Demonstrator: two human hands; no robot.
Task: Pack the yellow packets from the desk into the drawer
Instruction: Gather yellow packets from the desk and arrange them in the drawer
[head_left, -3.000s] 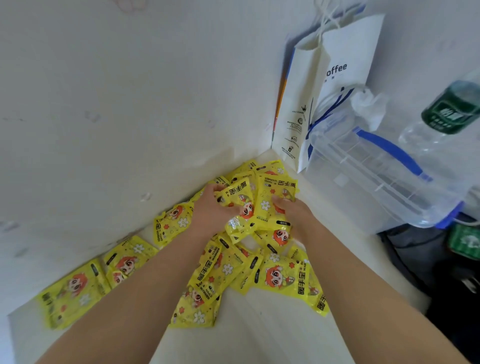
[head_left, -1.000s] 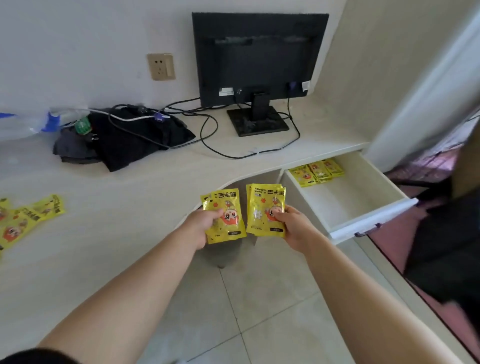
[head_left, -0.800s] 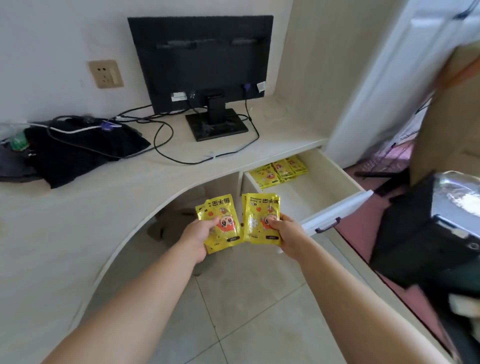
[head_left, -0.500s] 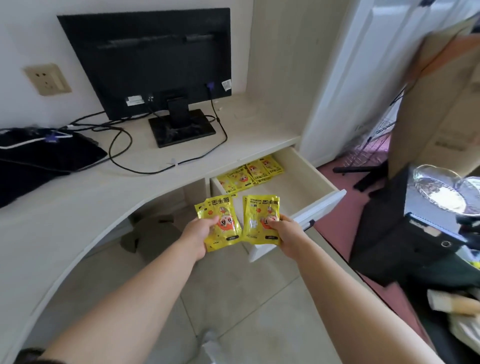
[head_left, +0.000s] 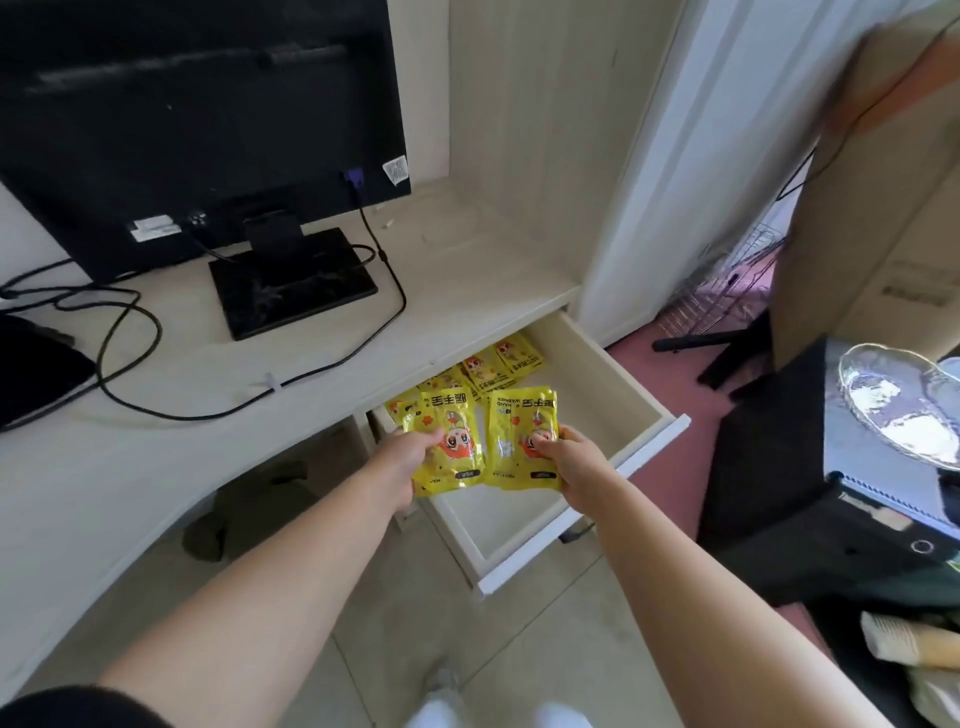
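each of the hands grips yellow packets over the open drawer (head_left: 613, 384): left hand (head_left: 402, 462) one stack (head_left: 447, 441), right hand (head_left: 571, 460) another stack (head_left: 519, 431).

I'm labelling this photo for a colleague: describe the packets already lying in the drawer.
Right of the black monitor, the desk drawer stands open. Yellow packets lie in a row at its back; unlike the two nearer bunches, no hand holds them.
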